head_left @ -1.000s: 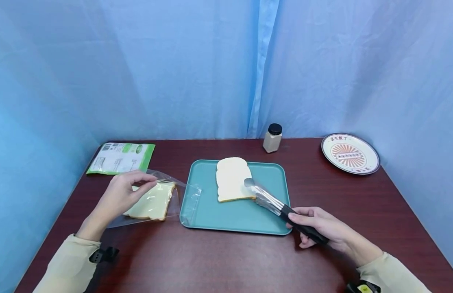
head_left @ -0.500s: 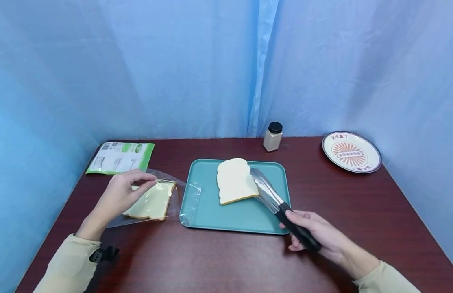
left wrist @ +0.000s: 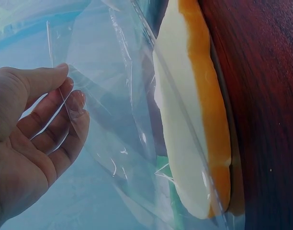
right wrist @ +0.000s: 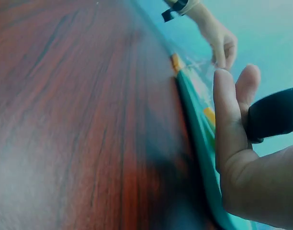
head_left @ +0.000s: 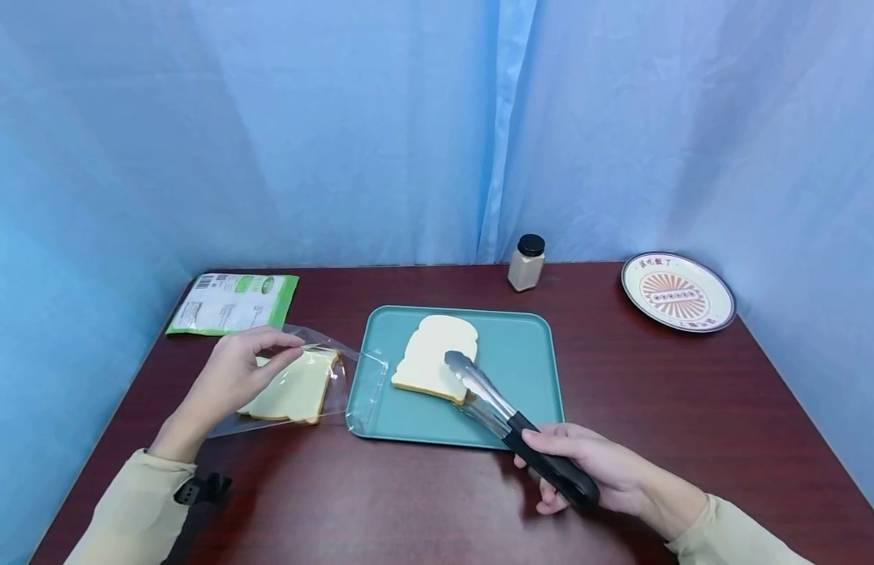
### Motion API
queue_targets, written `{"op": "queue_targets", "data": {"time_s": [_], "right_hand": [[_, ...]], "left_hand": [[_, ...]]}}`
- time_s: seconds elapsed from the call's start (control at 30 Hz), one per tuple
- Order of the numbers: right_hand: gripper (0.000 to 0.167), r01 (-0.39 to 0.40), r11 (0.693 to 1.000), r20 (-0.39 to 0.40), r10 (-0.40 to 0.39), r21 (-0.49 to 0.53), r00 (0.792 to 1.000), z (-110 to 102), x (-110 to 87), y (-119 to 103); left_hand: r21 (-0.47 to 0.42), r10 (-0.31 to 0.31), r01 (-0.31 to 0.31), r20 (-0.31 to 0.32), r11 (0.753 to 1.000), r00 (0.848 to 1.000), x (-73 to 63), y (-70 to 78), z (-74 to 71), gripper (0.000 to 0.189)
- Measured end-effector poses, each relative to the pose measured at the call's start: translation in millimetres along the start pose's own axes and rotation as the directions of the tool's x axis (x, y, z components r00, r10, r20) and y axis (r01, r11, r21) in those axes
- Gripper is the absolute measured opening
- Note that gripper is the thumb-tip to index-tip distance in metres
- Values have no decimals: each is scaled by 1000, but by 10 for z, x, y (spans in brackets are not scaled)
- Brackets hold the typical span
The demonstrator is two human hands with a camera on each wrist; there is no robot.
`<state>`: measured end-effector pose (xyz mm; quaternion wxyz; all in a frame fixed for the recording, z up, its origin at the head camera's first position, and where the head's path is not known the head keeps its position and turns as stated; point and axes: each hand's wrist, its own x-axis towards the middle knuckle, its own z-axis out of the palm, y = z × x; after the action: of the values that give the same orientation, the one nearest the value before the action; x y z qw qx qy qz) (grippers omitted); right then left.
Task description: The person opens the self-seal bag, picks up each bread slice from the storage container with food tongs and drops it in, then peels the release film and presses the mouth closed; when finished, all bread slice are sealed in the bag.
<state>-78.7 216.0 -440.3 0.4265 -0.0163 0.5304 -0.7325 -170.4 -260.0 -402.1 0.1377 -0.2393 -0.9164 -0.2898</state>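
My left hand (head_left: 249, 369) pinches the upper edge of a clear plastic bag (left wrist: 108, 96) between thumb and fingers, lifting that side. Inside the bag lies one bread slice (head_left: 292, 392), its brown crust facing the left wrist camera. My right hand (head_left: 585, 463) grips black-handled metal tongs (head_left: 508, 416) from the right. The tongs' tips reach the lower right corner of a second bread slice (head_left: 433, 353), one tip over its top and the other low at its edge. This slice sits tilted on the left half of a teal tray (head_left: 515, 369).
A white and green packet (head_left: 228, 302) lies at the back left. At the back stands a black-capped jar (head_left: 526, 263), with a patterned plate (head_left: 677, 292) at the far right. The bag's open end overlaps the tray's left edge. Blue curtains surround the dark wooden table (head_left: 409, 502).
The bread slice on the tray has shifted left and toward me and turned, together with the tongs. My right hand has moved left and nearer. My left hand stays put on the bag.
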Motion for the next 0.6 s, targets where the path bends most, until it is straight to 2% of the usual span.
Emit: {"op": "queue_targets", "data": {"time_s": [0.17, 0.3, 0.47, 0.6], "right_hand": [[21, 9, 1000, 38, -10, 29, 999, -46, 63, 22], [24, 38, 999, 49, -39, 26, 998, -91, 45, 42], [30, 67, 998, 59, -65, -23, 996, -213, -61, -7], [30, 82, 991, 74, -74, -104, 995, -398, -200, -110]], "left_hand": [[0, -7, 7, 3, 1000, 1000, -4, -13, -6, 21], [6, -5, 5, 2, 1000, 1000, -10, -25, -11, 22], [3, -9, 9, 3, 1000, 1000, -10, -29, -18, 23], [4, -8, 8, 5, 1000, 1000, -8, -29, -24, 23]]}}
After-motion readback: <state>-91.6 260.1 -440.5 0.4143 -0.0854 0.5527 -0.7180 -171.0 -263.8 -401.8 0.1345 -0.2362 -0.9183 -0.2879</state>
